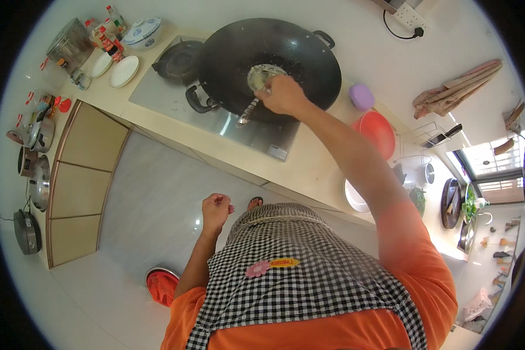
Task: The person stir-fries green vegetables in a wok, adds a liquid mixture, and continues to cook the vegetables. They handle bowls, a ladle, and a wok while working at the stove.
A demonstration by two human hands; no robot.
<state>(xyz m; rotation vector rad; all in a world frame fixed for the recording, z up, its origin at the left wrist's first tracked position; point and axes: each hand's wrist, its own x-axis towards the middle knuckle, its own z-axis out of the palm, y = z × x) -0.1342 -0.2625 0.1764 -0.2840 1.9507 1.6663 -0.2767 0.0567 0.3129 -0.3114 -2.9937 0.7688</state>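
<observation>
My right hand [284, 96] reaches over a large black wok [232, 48] on the stove. Its fingers are closed around a metal cooking utensil [248, 113], whose handle points down past the wok's near rim. Pale yellowish, frothy food [259, 78] lies at the wok's bottom, beside my fingertips. My hand partly hides both the food and the utensil's working end. My left hand [215, 212] hangs low in front of the checked apron [288, 293], over the floor. Its fingers are curled in, and nothing shows in them.
Left of the wok, a black burner grate [179, 61] sits on the steel cooktop [157, 89]. Beyond it are white plates [124, 72], sauce bottles [109, 43] and a lidded bowl [143, 34]. A red basin [378, 133] and knife [442, 136] are right. A bin [162, 286] stands behind.
</observation>
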